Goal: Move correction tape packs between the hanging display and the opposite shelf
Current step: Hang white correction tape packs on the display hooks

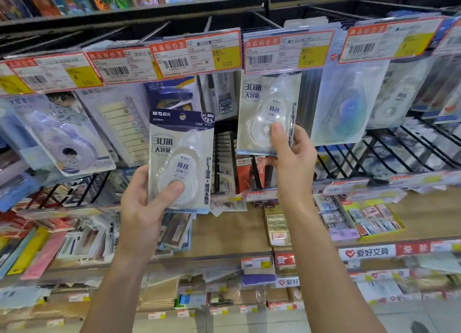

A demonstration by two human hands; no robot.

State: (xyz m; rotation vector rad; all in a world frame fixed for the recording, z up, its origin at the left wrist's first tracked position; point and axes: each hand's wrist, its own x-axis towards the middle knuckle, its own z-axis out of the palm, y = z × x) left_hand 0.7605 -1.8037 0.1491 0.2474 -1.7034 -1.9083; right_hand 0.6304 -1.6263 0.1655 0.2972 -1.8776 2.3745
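- Right now we face the hanging display point(249, 13), its pegs running above both our hands, with price tags point(197, 51) strung along the front just over our fingertips.
- Below our wrists lies a wooden shelf point(224, 233) with small boxed goods, to the right of our right forearm.
- Our left hand point(142, 208) grips one correction tape pack point(180, 158) free of the pegs, thumb pressed on the clear blister, fingers behind the card.
- Our right hand point(291, 155) pinches a second pack point(267, 113) by its lower edge; its top is tucked behind a price tag, so we cannot tell whether it hangs on its peg or has slipped off.
- We judge the step to be taking packs off the display; next, the right pack must slide straight forward along the peg before we turn toward the opposite shelf, which is out of sight.
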